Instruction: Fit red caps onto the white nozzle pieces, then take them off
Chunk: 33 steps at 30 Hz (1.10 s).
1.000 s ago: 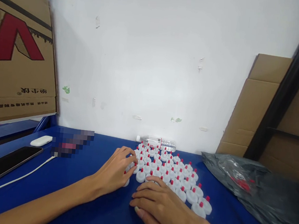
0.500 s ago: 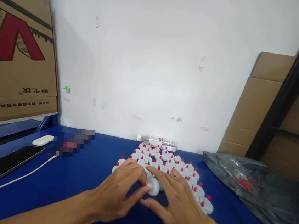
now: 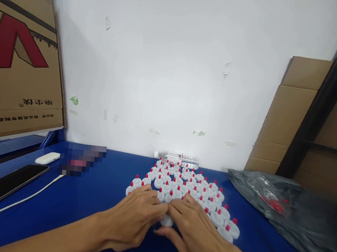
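Note:
A small, round white plastic bottle [image 3: 167, 221] is between my two hands near the front of the blue table. My left hand [image 3: 135, 214] is closed around its left side, and the fingers cover its top, so its red tip is hidden. From the right, my right hand [image 3: 195, 227] curls its fingers over the same bottle, with the thumb stretched below it. Just beyond my hands, many matching white bottles with red tips [image 3: 217, 216] stand upright, packed close together. My hands hide part of that group.
A clear drink bottle [image 3: 174, 158] lies along the wall behind the group. To the right is a dark grey plastic bag [image 3: 303, 220] with small red pieces [image 3: 276, 205] in clear wrap. At left lie a phone [image 3: 5, 189], a white cable [image 3: 28, 197] and a white case [image 3: 47, 158].
Both hands have drawn closer together over the bottle. Its red tip, visible before between the left fingers, is now covered, and the bottle sits slightly lower in view.

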Each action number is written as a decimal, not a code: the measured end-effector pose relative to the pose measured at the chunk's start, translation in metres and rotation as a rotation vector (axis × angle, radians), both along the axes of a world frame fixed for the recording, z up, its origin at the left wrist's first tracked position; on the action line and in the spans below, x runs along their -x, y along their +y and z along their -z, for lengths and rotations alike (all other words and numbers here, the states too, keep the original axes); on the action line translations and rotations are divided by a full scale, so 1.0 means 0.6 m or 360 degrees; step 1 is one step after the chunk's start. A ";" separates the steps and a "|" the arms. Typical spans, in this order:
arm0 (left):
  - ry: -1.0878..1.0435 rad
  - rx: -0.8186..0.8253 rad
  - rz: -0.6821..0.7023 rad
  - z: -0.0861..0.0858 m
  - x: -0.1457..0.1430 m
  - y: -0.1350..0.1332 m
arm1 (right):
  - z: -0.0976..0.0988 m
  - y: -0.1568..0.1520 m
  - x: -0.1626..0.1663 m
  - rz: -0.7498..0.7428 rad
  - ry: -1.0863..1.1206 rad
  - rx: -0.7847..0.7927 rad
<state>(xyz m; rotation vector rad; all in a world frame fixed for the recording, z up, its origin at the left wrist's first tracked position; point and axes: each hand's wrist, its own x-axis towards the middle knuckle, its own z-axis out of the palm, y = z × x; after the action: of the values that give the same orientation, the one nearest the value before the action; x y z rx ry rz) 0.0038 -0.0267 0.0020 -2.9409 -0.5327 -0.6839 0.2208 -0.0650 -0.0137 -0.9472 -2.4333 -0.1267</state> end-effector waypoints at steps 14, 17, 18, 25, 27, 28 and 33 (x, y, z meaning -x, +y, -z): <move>-0.0219 0.0182 -0.0268 -0.054 0.035 0.023 | -0.029 -0.012 -0.006 0.0148 0.0257 -0.0149; 0.0194 0.0058 -0.0240 -0.049 0.025 0.003 | -0.028 -0.016 -0.001 0.0041 0.0318 -0.0077; 0.0304 0.0038 -0.0240 -0.044 0.019 -0.005 | -0.027 -0.017 0.001 0.0003 0.0338 -0.0075; 0.0737 -0.0159 -0.0220 -0.020 -0.001 -0.023 | -0.021 -0.016 0.003 -0.0005 0.0382 -0.0175; 0.0701 -0.0155 -0.0225 -0.016 0.001 -0.020 | -0.018 -0.016 0.004 0.0024 0.0328 -0.0151; 0.0678 -0.0146 -0.0227 -0.014 0.002 -0.019 | -0.016 -0.016 0.004 0.0033 0.0291 -0.0121; 0.0650 -0.0130 -0.0234 -0.013 0.003 -0.018 | -0.020 -0.013 0.000 0.0083 0.0199 -0.0037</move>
<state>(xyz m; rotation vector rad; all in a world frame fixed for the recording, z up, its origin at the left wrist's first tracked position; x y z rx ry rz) 0.0017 -0.0375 0.0097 -2.8116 -0.6480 -0.0800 0.2208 -0.0727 -0.0019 -0.9794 -2.2892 -0.1103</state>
